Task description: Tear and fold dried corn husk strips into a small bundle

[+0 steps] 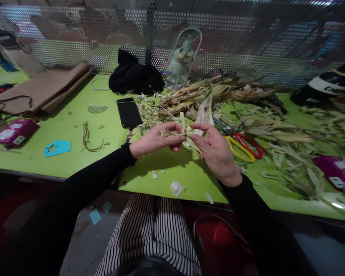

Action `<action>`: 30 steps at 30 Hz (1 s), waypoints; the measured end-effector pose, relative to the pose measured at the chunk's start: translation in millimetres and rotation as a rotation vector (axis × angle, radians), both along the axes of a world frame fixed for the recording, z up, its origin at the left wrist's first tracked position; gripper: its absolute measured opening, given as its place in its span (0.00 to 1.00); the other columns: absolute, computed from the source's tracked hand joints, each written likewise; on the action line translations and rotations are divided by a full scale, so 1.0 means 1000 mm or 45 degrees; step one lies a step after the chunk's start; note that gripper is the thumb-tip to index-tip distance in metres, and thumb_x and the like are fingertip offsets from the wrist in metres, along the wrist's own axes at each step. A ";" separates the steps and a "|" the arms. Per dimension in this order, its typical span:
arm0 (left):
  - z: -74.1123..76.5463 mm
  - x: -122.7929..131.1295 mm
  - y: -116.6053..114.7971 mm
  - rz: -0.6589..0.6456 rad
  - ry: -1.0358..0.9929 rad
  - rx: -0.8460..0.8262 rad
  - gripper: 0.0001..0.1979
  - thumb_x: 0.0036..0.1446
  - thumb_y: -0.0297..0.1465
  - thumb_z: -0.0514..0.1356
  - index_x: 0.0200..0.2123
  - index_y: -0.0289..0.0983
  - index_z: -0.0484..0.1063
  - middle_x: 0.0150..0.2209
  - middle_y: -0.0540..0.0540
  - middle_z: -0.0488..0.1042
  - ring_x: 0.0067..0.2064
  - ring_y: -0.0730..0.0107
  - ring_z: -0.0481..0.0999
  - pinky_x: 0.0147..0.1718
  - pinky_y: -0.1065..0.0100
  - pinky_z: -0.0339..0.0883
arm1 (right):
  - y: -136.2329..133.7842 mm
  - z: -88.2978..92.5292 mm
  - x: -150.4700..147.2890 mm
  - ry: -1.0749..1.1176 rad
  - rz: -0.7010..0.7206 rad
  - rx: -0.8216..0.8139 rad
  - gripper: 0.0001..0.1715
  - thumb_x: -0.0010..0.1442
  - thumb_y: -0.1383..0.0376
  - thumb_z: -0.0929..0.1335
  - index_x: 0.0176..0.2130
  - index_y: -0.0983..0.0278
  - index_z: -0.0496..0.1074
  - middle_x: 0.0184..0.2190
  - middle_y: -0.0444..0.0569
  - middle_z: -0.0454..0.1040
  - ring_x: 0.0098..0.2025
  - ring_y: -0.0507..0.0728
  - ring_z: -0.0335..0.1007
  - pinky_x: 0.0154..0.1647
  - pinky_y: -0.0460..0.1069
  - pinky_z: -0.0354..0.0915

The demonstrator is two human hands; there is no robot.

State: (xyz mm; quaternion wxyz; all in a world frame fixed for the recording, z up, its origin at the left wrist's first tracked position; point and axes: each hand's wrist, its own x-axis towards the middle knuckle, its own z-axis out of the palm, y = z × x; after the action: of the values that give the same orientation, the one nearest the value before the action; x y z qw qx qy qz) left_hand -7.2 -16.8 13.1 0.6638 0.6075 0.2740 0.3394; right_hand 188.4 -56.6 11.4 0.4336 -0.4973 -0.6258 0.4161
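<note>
I set the clock's middle at the place where the two hands meet, with twelve o'clock toward the far edge of the green table (152,168). From the left, the left hand (161,138) is closed, pinching a pale husk strip (183,122) between thumb and fingers. This strip is in the middle, above the table, with one end standing up. The right hand (214,151) bends its thumb and index finger toward the other side; how firmly they grip, I cannot tell. In my opinion, it is good to keep the pinch close to the fold and to bend slowly, because such a leaf may split along its grain.

Between nine and ten lies smooth brown paper (46,90), folded in layers. At nine is a flat blue card (57,148) with a star-shaped hole. Near ten rests a glossy black phone (129,113). At twelve stands a round, pale green bottle (181,61). Toward one and two spread dry, wrinkled husks (224,90), and at three, scissors (236,136) with red and yellow looped handles.
</note>
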 end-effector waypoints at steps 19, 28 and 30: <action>-0.003 -0.002 -0.001 -0.017 0.156 0.185 0.16 0.65 0.42 0.59 0.45 0.35 0.64 0.37 0.46 0.75 0.37 0.72 0.77 0.39 0.67 0.71 | 0.009 -0.014 0.002 -0.166 0.022 0.217 0.16 0.59 0.53 0.74 0.39 0.60 0.72 0.34 0.46 0.75 0.35 0.55 0.71 0.37 0.51 0.68; -0.007 0.001 0.005 0.181 0.214 0.314 0.10 0.59 0.35 0.63 0.37 0.32 0.72 0.37 0.46 0.76 0.39 0.73 0.72 0.41 0.68 0.65 | 0.007 -0.011 0.000 -0.259 0.069 0.188 0.15 0.59 0.55 0.74 0.42 0.60 0.73 0.33 0.45 0.74 0.33 0.54 0.69 0.33 0.49 0.64; -0.007 0.001 0.005 0.158 0.197 0.293 0.10 0.59 0.35 0.63 0.38 0.32 0.72 0.39 0.45 0.77 0.40 0.72 0.73 0.42 0.68 0.65 | 0.007 -0.011 0.000 -0.239 0.092 0.147 0.14 0.59 0.54 0.74 0.40 0.61 0.73 0.30 0.43 0.71 0.31 0.53 0.65 0.31 0.49 0.62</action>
State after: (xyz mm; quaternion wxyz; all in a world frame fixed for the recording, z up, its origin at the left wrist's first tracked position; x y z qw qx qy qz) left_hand -5.9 -12.3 6.2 0.5444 0.6858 0.3207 0.3612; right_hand 188.2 -49.8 0.8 0.3855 -0.4853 -0.7041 0.3465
